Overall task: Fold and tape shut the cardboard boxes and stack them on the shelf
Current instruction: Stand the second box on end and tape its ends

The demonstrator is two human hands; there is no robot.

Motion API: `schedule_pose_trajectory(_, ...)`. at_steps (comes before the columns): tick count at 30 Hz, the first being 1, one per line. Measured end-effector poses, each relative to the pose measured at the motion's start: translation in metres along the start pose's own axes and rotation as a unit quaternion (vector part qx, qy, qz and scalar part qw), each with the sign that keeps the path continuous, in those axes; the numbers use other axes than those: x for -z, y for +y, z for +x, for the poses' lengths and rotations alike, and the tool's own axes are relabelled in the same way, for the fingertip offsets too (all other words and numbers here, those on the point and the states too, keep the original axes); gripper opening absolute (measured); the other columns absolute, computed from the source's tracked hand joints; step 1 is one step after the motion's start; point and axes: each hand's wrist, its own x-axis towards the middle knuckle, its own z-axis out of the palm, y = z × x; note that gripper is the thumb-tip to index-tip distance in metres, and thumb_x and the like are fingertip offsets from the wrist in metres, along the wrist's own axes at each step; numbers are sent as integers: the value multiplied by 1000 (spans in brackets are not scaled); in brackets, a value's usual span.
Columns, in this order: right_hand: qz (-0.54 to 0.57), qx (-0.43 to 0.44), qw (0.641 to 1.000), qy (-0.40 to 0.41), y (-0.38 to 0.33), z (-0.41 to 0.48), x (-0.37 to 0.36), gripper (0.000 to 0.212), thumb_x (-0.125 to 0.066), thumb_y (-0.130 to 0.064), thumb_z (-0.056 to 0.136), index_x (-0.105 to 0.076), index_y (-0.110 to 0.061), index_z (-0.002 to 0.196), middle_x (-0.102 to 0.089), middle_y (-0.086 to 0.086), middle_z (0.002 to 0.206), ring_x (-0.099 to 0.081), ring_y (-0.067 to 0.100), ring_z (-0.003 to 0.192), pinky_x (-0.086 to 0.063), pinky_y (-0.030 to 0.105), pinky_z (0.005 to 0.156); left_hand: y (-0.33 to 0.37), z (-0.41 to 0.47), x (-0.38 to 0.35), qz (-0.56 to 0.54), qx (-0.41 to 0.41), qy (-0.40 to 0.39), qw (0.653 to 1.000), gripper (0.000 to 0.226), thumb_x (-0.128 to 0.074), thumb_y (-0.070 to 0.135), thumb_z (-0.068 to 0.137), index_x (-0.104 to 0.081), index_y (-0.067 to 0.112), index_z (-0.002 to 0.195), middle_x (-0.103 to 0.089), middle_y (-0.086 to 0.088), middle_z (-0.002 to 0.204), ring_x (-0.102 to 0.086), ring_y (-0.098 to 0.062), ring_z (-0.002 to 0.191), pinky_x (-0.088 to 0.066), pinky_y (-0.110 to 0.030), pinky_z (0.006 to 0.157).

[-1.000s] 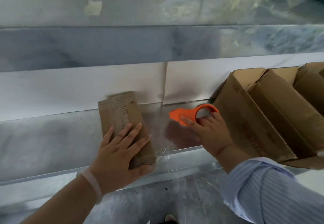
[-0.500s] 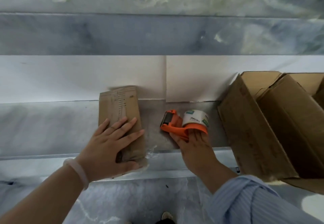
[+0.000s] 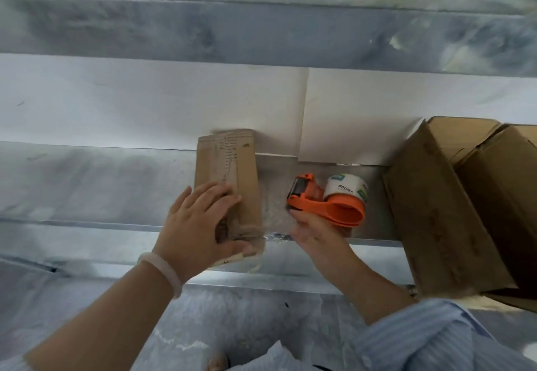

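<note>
The flat cardboard (image 3: 229, 167) is brown with dark printed lines and small marks. The tape dispenser (image 3: 328, 208) is bright orange; its tape roll (image 3: 345, 187) is white with teal and green label marks. The boxes (image 3: 436, 211) are plain brown. The shelf (image 3: 87, 179) is mottled grey metal, backed by white sheets (image 3: 145, 103). The sleeve (image 3: 430, 338) is light blue with fine stripes; the bracelet (image 3: 162, 269) is pale milky white.

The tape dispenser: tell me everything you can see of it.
The tape dispenser is orange plastic, carrying a white tape roll printed with a logo, with a dark roller at its left end and a loop handle to the right. It lies on the metal shelf between flat cardboard and open boxes. The right hand holds its near edge.
</note>
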Motion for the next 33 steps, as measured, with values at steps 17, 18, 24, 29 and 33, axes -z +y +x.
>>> schedule_pose_trajectory(17,245,-142,952,118,22,30,-74,23,-66,-32,90,-54,-15,82,-63,5,76,-58,18,73,-52,32,69,-5,-3,-16,-126,50,22,991,88,-58,80,65,-52,29,137,-44,9,147,-29,-13,143,-22,-47,119)
schedule_pose_trajectory(18,224,-143,955,129,25,29,-80,22,-63,-37,92,-55,-17,87,-65,5,82,-59,18,76,-51,31,67,-4,-3,-17,-125,51,21,991,88,-58,80,65,-52,29,137,-43,9,147,-28,-14,144,-22,-47,119)
schedule_pose_trajectory(24,108,-140,972,157,32,38,-95,15,-44,-43,101,-46,-34,89,-64,6,87,-56,19,72,-54,43,72,-5,-4,-18,-138,52,38,988,89,-57,82,64,-54,29,135,-45,8,146,-29,-16,144,-24,-52,118)
schedule_pose_trajectory(29,21,-111,980,164,44,44,-85,3,-44,-47,95,-46,-49,95,-68,3,104,-64,29,87,-53,55,86,-8,-4,-13,-211,57,30,975,84,-48,87,70,-56,32,133,-42,11,148,-22,-11,146,-20,-42,119)
schedule_pose_trajectory(33,-60,98,973,200,22,12,-66,39,-37,-52,94,-55,-39,127,-57,-10,121,-53,10,115,-43,32,102,-7,-10,-13,-220,44,98,970,54,-59,74,76,-69,35,113,-54,12,136,-35,-14,140,-32,-56,112)
